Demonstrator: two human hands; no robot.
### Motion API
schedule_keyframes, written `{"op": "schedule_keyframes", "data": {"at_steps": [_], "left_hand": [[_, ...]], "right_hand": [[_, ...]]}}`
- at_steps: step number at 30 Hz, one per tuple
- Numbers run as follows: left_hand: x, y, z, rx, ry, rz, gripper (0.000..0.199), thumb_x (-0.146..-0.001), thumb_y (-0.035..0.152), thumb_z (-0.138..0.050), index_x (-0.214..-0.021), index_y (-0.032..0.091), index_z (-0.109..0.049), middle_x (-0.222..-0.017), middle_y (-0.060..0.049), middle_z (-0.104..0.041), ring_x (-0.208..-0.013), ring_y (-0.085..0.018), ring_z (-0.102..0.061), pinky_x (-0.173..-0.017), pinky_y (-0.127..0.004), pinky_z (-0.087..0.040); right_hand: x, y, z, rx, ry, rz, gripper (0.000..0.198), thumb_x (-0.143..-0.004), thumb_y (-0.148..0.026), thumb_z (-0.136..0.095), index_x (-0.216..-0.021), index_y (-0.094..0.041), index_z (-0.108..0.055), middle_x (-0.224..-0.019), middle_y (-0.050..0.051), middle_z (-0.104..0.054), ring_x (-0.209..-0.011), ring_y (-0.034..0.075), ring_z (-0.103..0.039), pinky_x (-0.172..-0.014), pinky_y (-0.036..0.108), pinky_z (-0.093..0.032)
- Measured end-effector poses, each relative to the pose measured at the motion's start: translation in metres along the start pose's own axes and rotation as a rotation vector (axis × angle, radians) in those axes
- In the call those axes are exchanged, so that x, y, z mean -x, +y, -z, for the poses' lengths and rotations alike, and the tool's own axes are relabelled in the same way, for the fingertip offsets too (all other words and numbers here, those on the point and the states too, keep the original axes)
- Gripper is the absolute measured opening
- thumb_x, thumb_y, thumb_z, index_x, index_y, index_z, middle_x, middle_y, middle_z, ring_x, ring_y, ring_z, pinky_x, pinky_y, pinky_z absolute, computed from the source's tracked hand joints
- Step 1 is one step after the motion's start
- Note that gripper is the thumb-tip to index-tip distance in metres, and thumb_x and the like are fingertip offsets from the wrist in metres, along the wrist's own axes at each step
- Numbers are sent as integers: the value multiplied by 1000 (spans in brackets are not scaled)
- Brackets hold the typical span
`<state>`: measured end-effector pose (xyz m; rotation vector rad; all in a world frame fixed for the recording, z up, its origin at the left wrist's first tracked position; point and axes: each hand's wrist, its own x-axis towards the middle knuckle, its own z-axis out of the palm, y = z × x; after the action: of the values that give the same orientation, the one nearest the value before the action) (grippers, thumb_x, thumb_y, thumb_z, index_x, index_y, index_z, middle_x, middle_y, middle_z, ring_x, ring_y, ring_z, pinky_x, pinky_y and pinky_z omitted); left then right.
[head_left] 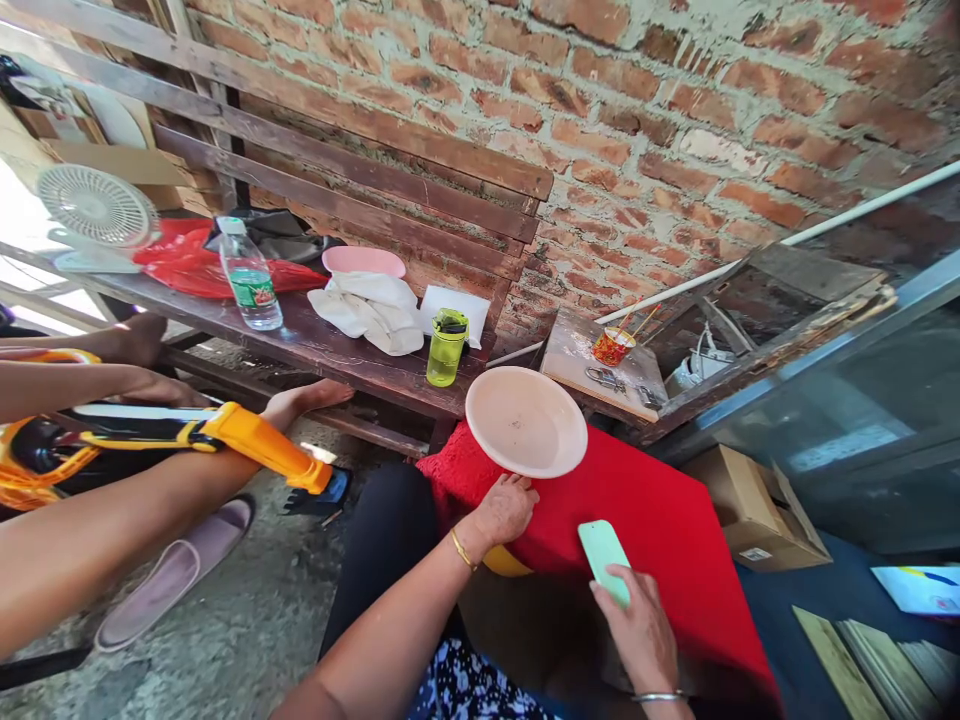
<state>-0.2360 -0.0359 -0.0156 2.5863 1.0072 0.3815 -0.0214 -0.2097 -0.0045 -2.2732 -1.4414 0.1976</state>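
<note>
A pale pink plastic basin (525,422) rests over the far end of a red cloth (637,500). My left hand (504,510), with a gold bangle on its wrist, is at the basin's near rim, its fingers curled against the edge. My right hand (641,625) holds a flat mint-green object (604,560) with rounded corners, shaped like a phone, above the cloth. The thumb and fingers pinch its near end. A silver bangle circles that wrist.
A wooden bench (330,345) carries a water bottle (251,280), a green cup (447,350), white cloth (371,310) and a fan (97,205). At left, another person's legs (142,520) lie beside a yellow-orange toy (262,445). A cardboard box (750,510) stands at right.
</note>
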Motion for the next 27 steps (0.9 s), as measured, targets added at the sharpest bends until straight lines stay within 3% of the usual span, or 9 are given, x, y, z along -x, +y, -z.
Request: {"op": "schedule_keyframes", "data": {"at_steps": [4, 9, 12, 14, 21, 27], "left_hand": [[-3, 1, 1, -24, -11, -9, 19, -92, 19, -51, -96, 19, -70, -108, -11, -67, -112, -29, -60, -98, -46, -47], [-3, 3, 4, -59, 0, -23, 18, -91, 17, -52, -93, 19, -70, -109, -11, -67, -114, -29, -59, -102, -47, -44], [-1, 4, 3, -81, 18, -30, 19, -91, 16, -51, -94, 19, -70, -111, -12, -66, -117, -29, -57, -103, -48, -42], [-1, 4, 1, -91, 28, -32, 20, -91, 16, -51, -94, 19, -70, -112, -12, -65, -117, -29, -56, -104, -48, -41], [-3, 3, -5, -86, 44, -33, 17, -90, 17, -54, -93, 20, -71, -111, -12, -65, -116, -30, -55, -102, -48, -41], [-2, 3, -7, -99, 59, -40, 17, -91, 18, -53, -92, 19, -70, -111, -13, -64, -115, -30, -55, -101, -49, -41]], "right_hand": [[-2, 25, 23, -22, 92, -164, 45, -76, -66, -54, -95, -29, -70, -91, 9, -60, -81, 33, -63, -73, 50, -52], [9, -24, -2, -126, -16, 79, 34, -81, -55, -57, -94, -27, -69, -96, 5, -61, -89, 25, -64, -81, 38, -52], [15, -48, -25, -42, -66, 211, 25, -81, -44, -59, -98, -28, -68, -96, 3, -62, -88, 23, -64, -80, 35, -51], [16, -49, -31, 34, -61, 219, 29, -79, -37, -62, -106, -27, -66, -97, 4, -65, -88, 24, -65, -80, 36, -51], [20, -8, -13, 134, -34, -5, 54, -73, -42, -64, -124, -26, -56, -116, 9, -70, -93, 30, -68, -80, 40, -50], [28, 53, 20, 70, 17, -339, 69, -70, -61, -58, -129, -24, -52, -117, 12, -69, -92, 32, -69, -78, 42, -51]]}}
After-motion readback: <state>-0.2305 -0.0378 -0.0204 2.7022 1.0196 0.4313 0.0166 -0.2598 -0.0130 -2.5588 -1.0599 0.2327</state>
